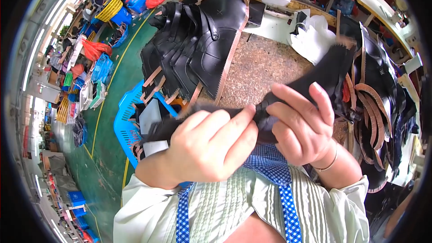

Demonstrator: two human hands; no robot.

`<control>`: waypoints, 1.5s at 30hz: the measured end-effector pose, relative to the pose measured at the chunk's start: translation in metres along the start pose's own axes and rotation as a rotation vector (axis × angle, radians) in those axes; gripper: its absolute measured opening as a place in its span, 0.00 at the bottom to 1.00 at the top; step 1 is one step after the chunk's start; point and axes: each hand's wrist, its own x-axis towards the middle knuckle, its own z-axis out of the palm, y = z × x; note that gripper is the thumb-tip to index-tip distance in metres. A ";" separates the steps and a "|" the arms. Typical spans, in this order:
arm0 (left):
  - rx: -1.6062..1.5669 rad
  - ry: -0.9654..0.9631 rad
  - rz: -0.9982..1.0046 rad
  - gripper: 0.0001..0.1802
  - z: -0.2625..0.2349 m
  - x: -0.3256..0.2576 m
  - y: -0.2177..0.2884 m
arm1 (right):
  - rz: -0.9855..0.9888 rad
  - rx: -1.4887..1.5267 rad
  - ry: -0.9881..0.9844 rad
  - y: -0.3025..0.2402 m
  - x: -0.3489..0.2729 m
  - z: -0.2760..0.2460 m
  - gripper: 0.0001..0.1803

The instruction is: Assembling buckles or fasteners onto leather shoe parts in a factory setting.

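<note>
Both hands are in front of my chest on a black leather boot upper piece [310,78], which stretches from beside my left wrist to the upper right and is blurred at its ends. My left hand [209,141] pinches it near the middle with closed fingers. Close beside it, my right hand [303,128] grips the same piece, thumb and fingertips together at a fold, the outer fingers raised. The fingertips of the two hands almost meet there. What exactly lies under the fingertips is hidden.
A stack of black boot uppers [209,36] with tan zigzag edges lies on the worn brown worktable [258,63]. More black uppers [375,94] are piled at right. White cut pieces [315,38] lie at the back. A blue basket [123,121] stands left, above green floor.
</note>
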 end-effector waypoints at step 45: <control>-1.040 -0.235 -0.835 0.22 0.023 -0.033 0.008 | 0.354 0.708 -0.392 0.000 -0.006 0.013 0.18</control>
